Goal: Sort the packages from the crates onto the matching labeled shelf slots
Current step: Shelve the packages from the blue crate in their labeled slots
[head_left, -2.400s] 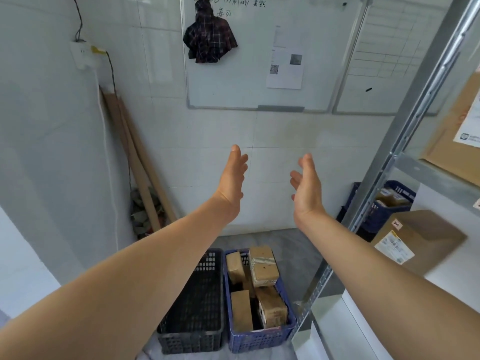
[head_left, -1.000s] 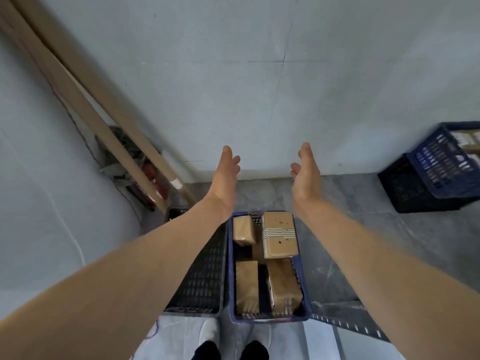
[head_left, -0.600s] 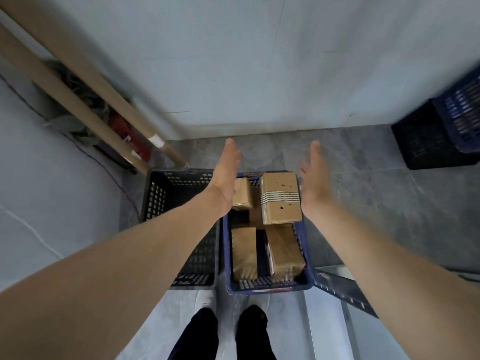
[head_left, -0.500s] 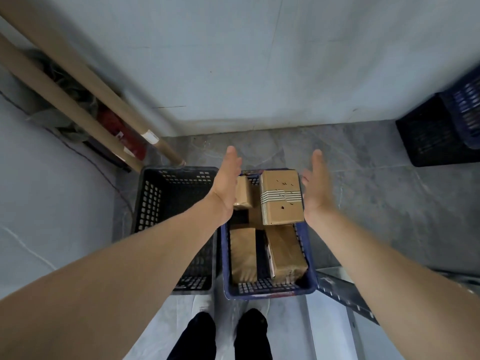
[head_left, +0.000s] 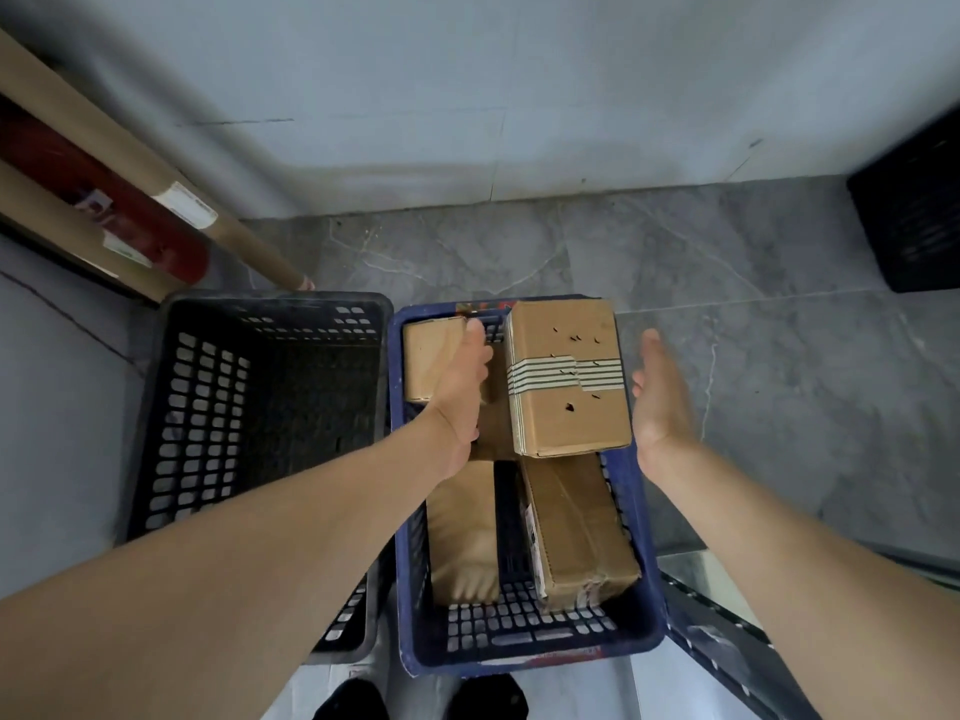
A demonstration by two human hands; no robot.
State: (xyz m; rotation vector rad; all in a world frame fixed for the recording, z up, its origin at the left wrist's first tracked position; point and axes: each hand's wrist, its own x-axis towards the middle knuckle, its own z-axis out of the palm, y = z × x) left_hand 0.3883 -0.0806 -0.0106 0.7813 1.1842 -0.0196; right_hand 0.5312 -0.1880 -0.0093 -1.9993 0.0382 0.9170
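Fingers (head_left: 475,337) now nearer taped box (head_left: 569,376)

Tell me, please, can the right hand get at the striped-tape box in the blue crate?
Probably yes: the right hand hangs open just beside the striped-tape box, which lies topmost in the blue crate, nothing between.

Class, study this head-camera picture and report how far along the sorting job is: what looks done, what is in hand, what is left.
Done: nothing that this view proves; no shelved package shows. In hand: the left hand and right hand, both open, flank the striped-tape box atop the blue crate, no grip yet. Left: that box, the small box, the front-left package and the front-right package, all in the crate.
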